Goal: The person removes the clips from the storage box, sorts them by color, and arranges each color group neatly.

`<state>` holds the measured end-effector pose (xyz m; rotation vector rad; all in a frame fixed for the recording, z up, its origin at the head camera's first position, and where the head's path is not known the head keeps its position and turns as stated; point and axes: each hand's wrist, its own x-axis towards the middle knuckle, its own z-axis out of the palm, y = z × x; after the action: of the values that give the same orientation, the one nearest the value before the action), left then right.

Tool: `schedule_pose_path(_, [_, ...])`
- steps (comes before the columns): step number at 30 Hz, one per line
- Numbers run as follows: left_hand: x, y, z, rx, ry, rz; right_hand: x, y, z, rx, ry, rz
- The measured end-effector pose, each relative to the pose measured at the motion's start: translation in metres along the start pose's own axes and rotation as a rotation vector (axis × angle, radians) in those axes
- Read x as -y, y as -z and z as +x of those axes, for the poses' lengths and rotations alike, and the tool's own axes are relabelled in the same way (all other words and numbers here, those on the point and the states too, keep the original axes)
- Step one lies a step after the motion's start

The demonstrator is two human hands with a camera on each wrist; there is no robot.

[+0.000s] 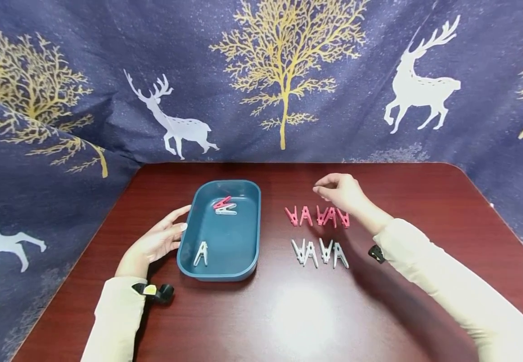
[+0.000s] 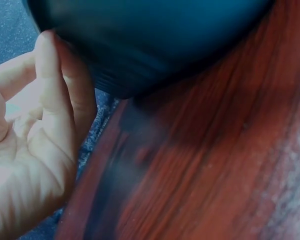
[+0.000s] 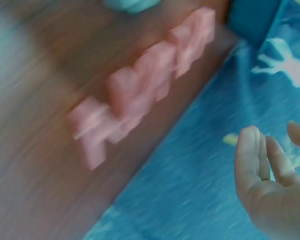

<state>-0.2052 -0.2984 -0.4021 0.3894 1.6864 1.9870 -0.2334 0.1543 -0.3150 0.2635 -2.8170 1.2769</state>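
A blue plastic bin (image 1: 231, 276) stands left of the table's middle. Inside it lie a red clothespin (image 1: 222, 202), a pale clothespin (image 1: 226, 209) touching it, and another pale clothespin (image 1: 201, 254) nearer the front. My left hand (image 1: 157, 241) rests its fingers against the bin's outer left wall. Above and behind a row of several red clothespins (image 1: 305, 216) is my right hand (image 1: 340, 193), in the air. In the right wrist view its loosely bent fingers (image 3: 247, 160) stand apart from the thumb and hold nothing. Several pale clothespins (image 1: 310, 255) form a second row, closer to me.
The dark red wooden table (image 1: 225, 322) reaches back to a blue cloth (image 1: 243, 136) printed with deer and trees. Bands with small black devices (image 1: 166, 293) sit on both wrists. The clothespins look blurred in the right wrist view.
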Motion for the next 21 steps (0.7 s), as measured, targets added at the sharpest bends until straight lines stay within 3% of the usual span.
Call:
schedule_pose_path(4, [0.001, -0.001, 0.001, -0.01, 0.014, 0.011, 0.025, -0.018, 0.003, 0.028, 0.068, 0.071])
schedule_pose_path(11, [-0.002, 0.001, 0.001, -0.039, 0.041, 0.015, 0.062, -0.046, 0.012, 0.085, 0.141, 0.064])
schedule_pose_path(21, [0.003, 0.0, 0.0, -0.021, 0.024, -0.007, 0.081, -0.076, 0.035, 0.15, 0.226, 0.116])
